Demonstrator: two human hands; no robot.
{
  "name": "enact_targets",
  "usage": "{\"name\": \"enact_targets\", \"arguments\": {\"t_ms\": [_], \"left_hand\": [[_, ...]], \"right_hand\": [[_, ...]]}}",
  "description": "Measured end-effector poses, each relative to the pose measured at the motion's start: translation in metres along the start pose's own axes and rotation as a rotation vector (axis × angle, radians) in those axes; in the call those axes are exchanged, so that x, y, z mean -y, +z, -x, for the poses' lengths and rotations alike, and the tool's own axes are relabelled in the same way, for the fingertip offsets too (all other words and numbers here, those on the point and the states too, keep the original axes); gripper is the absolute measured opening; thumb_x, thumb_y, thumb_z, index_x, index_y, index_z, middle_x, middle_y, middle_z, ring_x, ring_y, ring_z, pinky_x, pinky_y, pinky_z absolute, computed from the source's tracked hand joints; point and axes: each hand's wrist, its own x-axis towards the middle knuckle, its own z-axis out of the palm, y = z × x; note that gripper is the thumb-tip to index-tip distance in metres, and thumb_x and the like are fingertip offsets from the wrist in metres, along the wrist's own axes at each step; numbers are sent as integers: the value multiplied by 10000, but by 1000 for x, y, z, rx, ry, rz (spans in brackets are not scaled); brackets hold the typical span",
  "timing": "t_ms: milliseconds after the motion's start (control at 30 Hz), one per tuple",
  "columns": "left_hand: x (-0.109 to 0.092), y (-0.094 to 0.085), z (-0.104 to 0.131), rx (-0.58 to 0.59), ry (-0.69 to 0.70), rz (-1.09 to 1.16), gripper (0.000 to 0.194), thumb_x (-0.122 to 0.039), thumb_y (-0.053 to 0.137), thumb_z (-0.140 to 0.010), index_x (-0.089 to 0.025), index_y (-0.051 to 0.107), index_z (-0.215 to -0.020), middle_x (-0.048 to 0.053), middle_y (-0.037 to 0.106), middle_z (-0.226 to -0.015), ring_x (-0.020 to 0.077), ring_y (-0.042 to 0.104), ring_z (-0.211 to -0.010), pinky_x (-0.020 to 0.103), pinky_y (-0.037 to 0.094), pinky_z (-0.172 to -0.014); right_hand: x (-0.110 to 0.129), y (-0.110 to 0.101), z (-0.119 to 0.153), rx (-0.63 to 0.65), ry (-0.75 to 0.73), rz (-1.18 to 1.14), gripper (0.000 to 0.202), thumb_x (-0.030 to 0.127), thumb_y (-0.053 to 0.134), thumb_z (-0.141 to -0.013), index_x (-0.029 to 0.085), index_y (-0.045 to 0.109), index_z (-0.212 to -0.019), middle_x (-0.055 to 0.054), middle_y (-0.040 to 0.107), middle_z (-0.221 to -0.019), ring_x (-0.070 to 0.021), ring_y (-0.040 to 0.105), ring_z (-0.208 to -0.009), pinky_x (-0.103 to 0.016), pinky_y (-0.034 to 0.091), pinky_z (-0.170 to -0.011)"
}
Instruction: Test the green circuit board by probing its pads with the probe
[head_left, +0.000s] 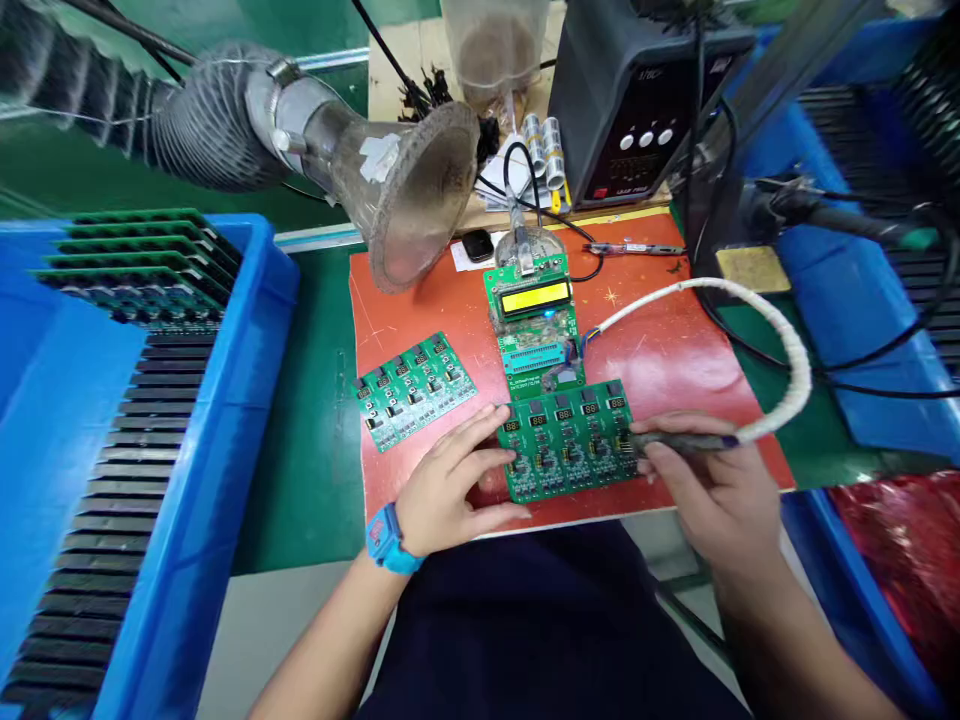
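Hands come first, nearest the camera, low on the bench. Left hand [450, 485], with a blue watch [386, 540] on its wrist, lies flat at about seven o'clock of the red mat [675, 350]; its fingers are spread, their tips pressing the left edge of the green circuit panel [570, 440], nothing closed in its grip. Right hand [712, 490] sits at about five o'clock, its fingers pinched together round a slim probe-like tool [679, 440], whose tip meets the panel's right edge. A white sleeved cable [787, 350] loops away from the tool toward two o'clock.

The panel looks thin, stiff and light, a row of small boards with displays; it probably flexes little but its parts seem fragile, so holding it by bare edges, as the left fingers do, looks the safest way.

Farther out, a second panel [412, 390] lies tilted at nine o'clock of the mat, apart from the first. Just beyond the held panel stands a board with a lit yellow display [534, 298]. At eleven o'clock hangs a fume hose funnel [420, 190]; at one o'clock a dark station [637, 90]. A blue crate [225, 400] of boards fills the far left.
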Motion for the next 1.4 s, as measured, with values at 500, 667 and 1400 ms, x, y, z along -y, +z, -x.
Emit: {"name": "enact_targets", "arguments": {"t_ms": [500, 667, 1400], "left_hand": [[0, 2, 1, -12, -2, 13, 487, -516, 721, -835, -153, 600, -1136, 228, 540, -1409, 314, 493, -1370, 470, 503, -1079], [-1, 2, 1, -20, 2, 13, 494, -513, 729, -829, -155, 594, -1142, 222, 536, -1415, 312, 489, -1374, 465, 506, -1077], [-1, 4, 3, -22, -10, 43, 516, -523, 740, -814, -167, 584, -1153, 205, 516, -1443, 306, 473, -1387, 466, 492, -1094]], "right_hand": [[-6, 4, 0, 69, -95, 247, 133, 232, 602, -948, 248, 610, -1080, -53, 666, -1026, -170, 679, -762, -324, 582, -707], [1, 3, -6, 118, -145, 330, 134, 235, 593, -942, 227, 611, -1074, -50, 674, -985, -173, 687, -765, -322, 586, -721], [-4, 4, -6, 88, -104, 239, 81, 260, 602, -953, 234, 646, -1015, -38, 677, -967, -161, 687, -736, -300, 593, -684]]}}
